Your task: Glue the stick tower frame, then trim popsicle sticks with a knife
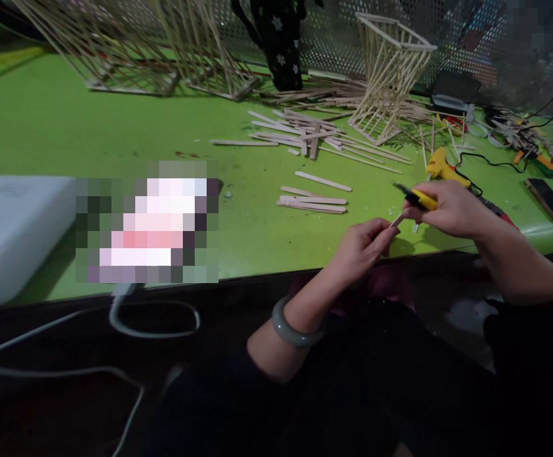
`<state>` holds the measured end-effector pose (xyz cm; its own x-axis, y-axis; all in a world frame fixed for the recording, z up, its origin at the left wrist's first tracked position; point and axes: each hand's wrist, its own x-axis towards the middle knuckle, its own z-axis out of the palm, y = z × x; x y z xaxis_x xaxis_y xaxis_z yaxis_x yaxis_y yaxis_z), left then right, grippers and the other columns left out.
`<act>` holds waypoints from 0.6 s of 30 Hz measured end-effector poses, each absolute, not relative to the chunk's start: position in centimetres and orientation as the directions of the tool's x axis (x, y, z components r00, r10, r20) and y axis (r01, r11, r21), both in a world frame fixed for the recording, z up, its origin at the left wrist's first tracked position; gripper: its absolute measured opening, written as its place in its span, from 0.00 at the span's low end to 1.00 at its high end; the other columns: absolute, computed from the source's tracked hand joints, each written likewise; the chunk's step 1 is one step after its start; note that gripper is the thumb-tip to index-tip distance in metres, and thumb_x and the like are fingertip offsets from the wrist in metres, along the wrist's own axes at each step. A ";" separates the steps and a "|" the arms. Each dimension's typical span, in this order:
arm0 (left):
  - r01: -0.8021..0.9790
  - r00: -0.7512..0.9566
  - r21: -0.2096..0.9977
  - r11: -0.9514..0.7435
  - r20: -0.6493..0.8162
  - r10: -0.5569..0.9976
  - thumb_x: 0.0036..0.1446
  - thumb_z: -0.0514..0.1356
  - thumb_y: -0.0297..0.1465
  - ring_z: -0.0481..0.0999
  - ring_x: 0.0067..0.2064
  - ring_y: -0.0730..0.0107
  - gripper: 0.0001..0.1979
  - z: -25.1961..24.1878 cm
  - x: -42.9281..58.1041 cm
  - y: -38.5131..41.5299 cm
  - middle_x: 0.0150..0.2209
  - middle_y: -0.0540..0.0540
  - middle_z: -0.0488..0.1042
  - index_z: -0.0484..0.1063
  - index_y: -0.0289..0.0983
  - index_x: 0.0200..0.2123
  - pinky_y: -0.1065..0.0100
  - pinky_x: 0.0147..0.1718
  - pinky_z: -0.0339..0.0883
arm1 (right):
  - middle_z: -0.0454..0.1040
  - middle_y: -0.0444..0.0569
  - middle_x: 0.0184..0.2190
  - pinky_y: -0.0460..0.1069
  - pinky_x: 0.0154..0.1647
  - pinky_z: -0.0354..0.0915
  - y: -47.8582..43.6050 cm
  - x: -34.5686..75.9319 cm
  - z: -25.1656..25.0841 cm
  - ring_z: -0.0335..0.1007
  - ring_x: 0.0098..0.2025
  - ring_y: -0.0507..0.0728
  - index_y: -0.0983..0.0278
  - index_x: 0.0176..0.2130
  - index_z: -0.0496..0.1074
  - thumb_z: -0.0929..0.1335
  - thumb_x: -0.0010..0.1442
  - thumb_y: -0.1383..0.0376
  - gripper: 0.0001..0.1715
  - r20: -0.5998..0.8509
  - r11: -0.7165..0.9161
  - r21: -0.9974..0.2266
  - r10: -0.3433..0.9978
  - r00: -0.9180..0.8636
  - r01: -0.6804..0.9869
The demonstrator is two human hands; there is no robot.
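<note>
At the table's front edge, my left hand [369, 244] pinches a wooden craft stick [399, 220] that points up and to the right. Closed around a yellow-and-black utility knife [421, 198], my right hand [452, 206] is at the far end of that stick. The knife's dark tip points to the upper left; whether a blade is out I cannot tell. Several loose craft sticks [314, 204] lie a little left of my hands. Behind my right hand rests a yellow hot glue gun [440, 166] with a black cord.
A twisted stick tower [390, 76] stands at the back, with more stick frames [133, 79] at the back left. Piled sticks [305, 133] lie between. A phone [550, 200] is at the right, a white box-shaped object [19, 235] at the left. A white cable [157, 333] hangs in front.
</note>
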<state>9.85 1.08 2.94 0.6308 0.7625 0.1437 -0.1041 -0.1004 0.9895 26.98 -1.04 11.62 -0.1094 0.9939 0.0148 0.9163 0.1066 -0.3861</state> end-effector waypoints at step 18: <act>-0.081 0.474 0.983 -0.162 0.181 0.862 0.58 0.54 0.39 0.65 0.25 0.74 0.16 1.9 10.1 1.6 0.22 0.50 0.69 0.78 0.36 0.37 0.71 0.23 0.58 | 0.72 0.60 0.50 0.60 0.48 0.64 -5.7 36.3 6.2 0.68 0.51 0.68 0.66 0.53 0.67 0.63 0.59 0.56 0.25 0.040 -0.306 0.057 0.952 0.304 0.950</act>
<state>10.07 1.61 1.88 0.4740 0.8617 0.1813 -0.0813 -0.1622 0.9834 36.34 -5.66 6.19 0.3036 0.9520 0.0396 0.9505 -0.3055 0.0572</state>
